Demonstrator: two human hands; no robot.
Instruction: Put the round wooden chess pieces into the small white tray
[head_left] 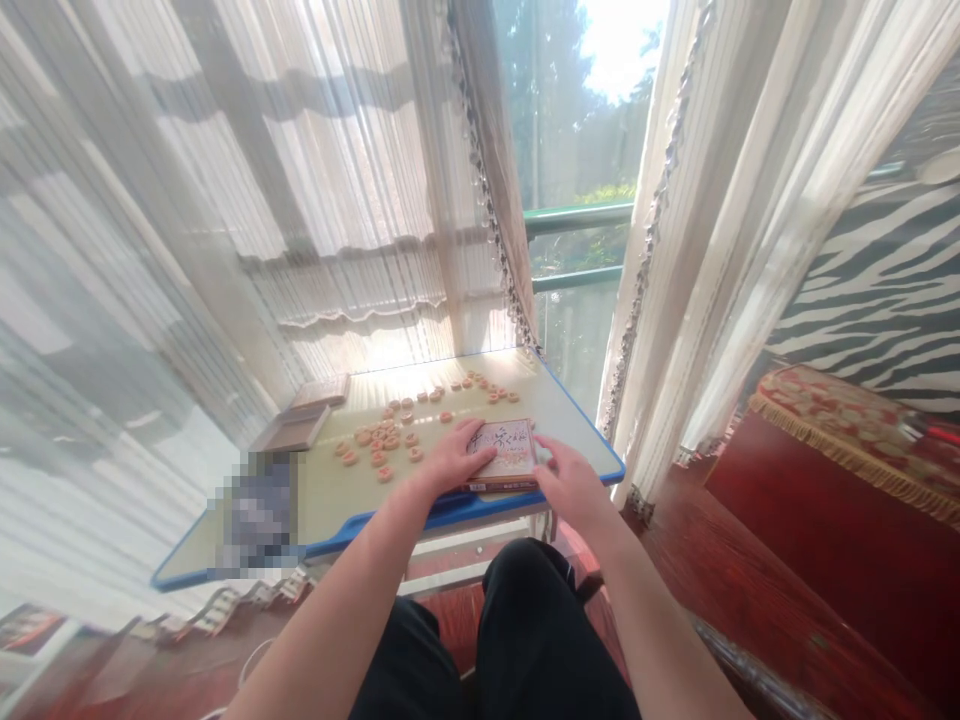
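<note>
Bracketing the flat, rectangular pink-and-tan cardboard box [507,450], we lay our left hand [450,462] on its left end and right hand [571,487] against its right, fingers loosely apart.

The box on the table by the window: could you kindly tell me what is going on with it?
A seated person has both hands on the flat box at the near edge of the table: the left hand lies across its left side, the right hand touches its right edge. Round tan game pieces lie scattered beyond it, with an open case at the far left.
</note>
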